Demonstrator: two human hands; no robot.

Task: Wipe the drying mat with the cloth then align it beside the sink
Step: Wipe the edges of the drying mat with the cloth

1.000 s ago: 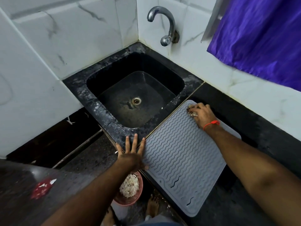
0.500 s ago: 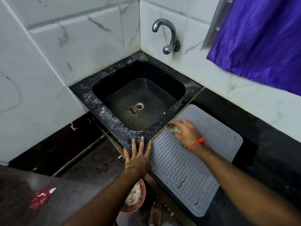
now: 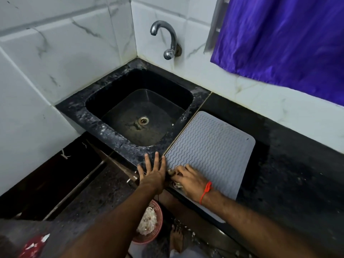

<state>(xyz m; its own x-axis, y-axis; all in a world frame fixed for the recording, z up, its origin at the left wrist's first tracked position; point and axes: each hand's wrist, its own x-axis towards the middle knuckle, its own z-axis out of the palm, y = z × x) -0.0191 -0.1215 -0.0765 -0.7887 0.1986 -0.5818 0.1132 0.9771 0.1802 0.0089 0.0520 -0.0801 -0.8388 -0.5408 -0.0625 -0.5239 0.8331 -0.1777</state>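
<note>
A grey ribbed drying mat (image 3: 210,151) lies flat on the black counter, its left edge along the seam beside the black sink (image 3: 139,116). My right hand (image 3: 188,180), with a red thread at the wrist, grips a small crumpled cloth (image 3: 176,184) and presses it on the mat's near left corner. Only a bit of the cloth shows under the fingers. My left hand (image 3: 152,173) lies flat with fingers spread on the sink's front rim, touching the mat's left edge.
A chrome tap (image 3: 167,40) juts from the tiled wall above the sink. A purple curtain (image 3: 284,38) hangs at the right. Dark counter (image 3: 290,174) stretches right of the mat. On the floor below stands a pink bowl (image 3: 149,222) with white scraps, next to a bare foot (image 3: 176,237).
My right hand has dragged the cloth down the mat's left side from the far corner to the near corner. The left hand has stayed at the mat's edge.
</note>
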